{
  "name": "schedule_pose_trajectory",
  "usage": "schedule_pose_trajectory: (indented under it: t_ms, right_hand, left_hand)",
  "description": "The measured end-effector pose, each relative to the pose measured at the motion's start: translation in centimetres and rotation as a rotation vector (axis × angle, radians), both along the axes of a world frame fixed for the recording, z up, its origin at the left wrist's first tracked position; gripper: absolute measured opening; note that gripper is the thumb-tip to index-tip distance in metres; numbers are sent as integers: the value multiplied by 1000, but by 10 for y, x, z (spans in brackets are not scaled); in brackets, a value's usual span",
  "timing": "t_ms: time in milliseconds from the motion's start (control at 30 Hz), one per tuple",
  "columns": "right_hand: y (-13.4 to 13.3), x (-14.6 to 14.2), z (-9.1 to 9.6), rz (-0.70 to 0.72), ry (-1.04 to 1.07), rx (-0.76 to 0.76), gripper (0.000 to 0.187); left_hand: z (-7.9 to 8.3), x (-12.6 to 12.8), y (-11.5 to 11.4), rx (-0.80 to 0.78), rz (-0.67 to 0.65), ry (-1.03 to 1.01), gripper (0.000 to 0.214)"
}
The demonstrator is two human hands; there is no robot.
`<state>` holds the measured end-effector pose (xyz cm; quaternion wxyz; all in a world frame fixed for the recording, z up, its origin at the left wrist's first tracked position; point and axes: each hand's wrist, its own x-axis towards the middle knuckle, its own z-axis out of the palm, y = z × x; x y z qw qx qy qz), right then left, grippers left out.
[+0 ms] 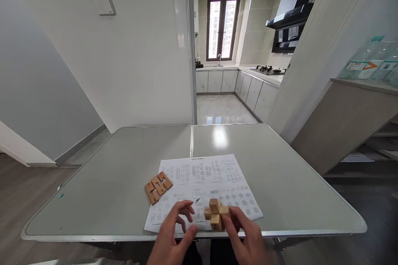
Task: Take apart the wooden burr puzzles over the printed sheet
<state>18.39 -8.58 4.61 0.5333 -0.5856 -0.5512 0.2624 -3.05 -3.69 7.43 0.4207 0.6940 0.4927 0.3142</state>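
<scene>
A wooden burr puzzle [215, 214], made of crossing light-brown blocks, is held near the table's front edge. My right hand [244, 234] grips its right side between thumb and fingers. To the left of the puzzle, my left hand [177, 230] is apart from it, fingers curved and spread, with nothing in them. Beneath both lies a white instruction sheet [205, 174] printed with rows of small diagrams. On the sheet's left edge rest several flat brown wooden pieces [158, 187] with cut-out shapes, set side by side.
The grey-green folding table [295, 186] has a metal rim and a centre seam [191, 140]. A tiny green scrap [60, 196] lies at its left edge. Plastic bottles [370, 60] stand on a ledge at right. Beyond the table, a doorway opens onto a kitchen.
</scene>
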Motion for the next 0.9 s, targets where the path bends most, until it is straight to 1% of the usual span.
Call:
schedule_pose_trajectory:
  t_ms: [100,167,233,300,400,567,667,733,900]
  right_hand:
    - [-7,-14,4,-3,27,23,39]
    - [-11,-17,3,14,22,30,39]
    - [-13,-17,3,41,18,31,38]
    - [-15,-16,3,82,23,7,38]
    - [-16,-14,3,142,26,-38,40]
    - [-17,-10,8,183,36,-14,33]
    - [-17,-8,12,219,48,6,30]
    - [-17,-8,15,213,53,16,30]
    - [-17,-7,18,233,23,-19,30]
  left_hand:
    - [0,10,-7,-112,-158,-133,67]
    - [-2,13,-9,-203,-214,-207,81]
    - [-1,16,-11,-271,-241,-245,86]
    - [2,18,-13,-306,-230,-238,83]
    - [9,19,-14,-310,-188,-175,76]
    - [16,15,-16,-251,-125,-39,70]
    - [21,14,-17,-229,-101,-1,68]
    - [26,15,-18,-216,-82,21,69]
    - [38,19,-20,-150,-30,76,68]
